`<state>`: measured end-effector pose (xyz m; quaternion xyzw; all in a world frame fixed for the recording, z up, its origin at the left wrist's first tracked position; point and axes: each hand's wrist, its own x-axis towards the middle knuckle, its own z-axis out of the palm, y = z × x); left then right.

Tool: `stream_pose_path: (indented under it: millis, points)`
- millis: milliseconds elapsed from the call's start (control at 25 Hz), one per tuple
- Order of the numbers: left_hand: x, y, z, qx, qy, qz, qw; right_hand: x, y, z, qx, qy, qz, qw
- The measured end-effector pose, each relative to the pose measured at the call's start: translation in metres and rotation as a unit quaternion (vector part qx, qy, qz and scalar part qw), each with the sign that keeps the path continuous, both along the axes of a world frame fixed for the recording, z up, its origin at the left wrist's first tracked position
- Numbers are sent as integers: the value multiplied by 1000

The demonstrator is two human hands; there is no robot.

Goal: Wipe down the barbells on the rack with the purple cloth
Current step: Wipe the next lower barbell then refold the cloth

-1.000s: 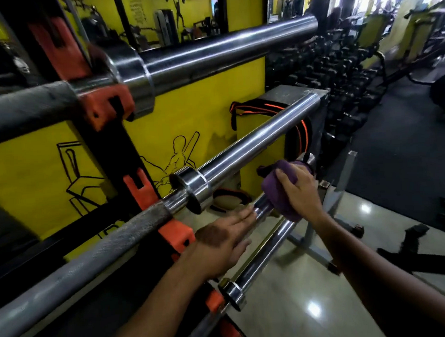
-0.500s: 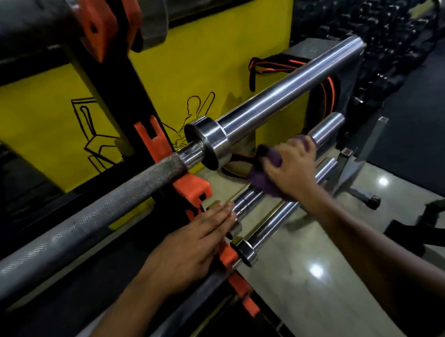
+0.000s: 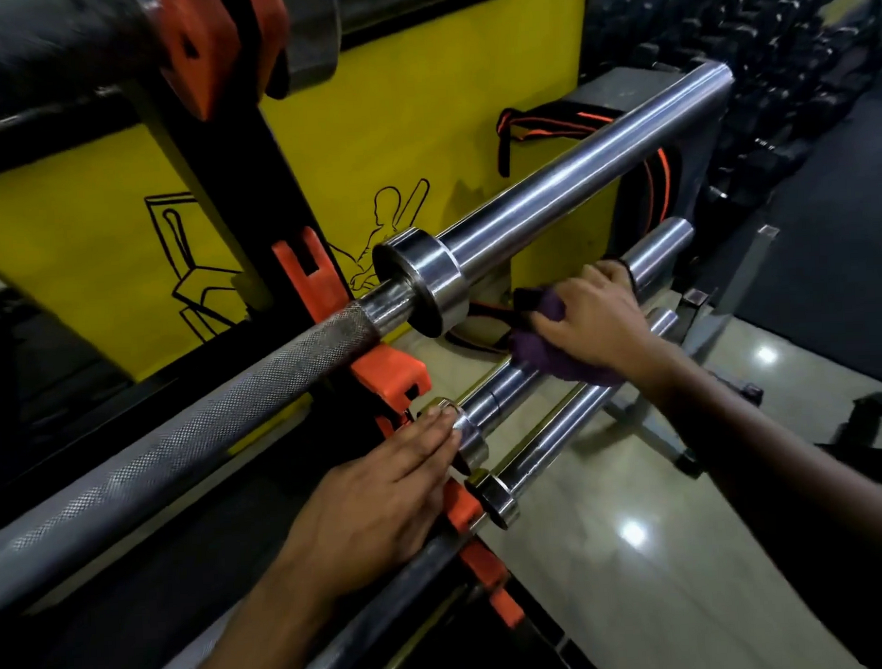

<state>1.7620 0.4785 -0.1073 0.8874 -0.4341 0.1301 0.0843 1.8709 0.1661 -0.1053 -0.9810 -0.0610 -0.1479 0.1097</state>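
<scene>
- Cloth (image 3: 556, 352), purple, wrapped over third bar's sleeve (image 3: 502, 397) on rack (image 3: 320, 284), clamped under right hand (image 3: 592, 322) fingers for rubbing.
- Left hand (image 3: 381, 509) flat, fingers straight and together, pressed on collar (image 3: 466, 434), likely steadying bar against rolling.

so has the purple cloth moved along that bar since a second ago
Yes. The right hand has slid the purple cloth inward along the barbell sleeve, away from its free end and toward the collar.

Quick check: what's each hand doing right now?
Left hand: open, straight fingers resting on a barbell collar.
Right hand: grips the purple cloth on a barbell sleeve.
</scene>
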Motion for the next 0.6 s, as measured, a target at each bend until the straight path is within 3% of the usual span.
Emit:
stream_pose_path:
  millis: [160,280,360,480,560,600]
  points:
    - [1,0,2,-23,-1,-3,1000,-38,60,-11,-22,-33,145,989]
    - [0,2,3,-26,4,-4,1000,-33,19,-20,20,-86,232,969]
    - [1,1,4,-33,7,-6,999,-15,-16,-11,30,-67,175,982]
    - [2,-1,5,-51,2,-8,999,10,-9,18,-65,53,47,995]
    - [1,0,4,-58,0,-11,998,6,22,20,-98,106,84,986]
    - [1,0,5,-62,1,-11,998,-2,37,15,-103,85,126,983]
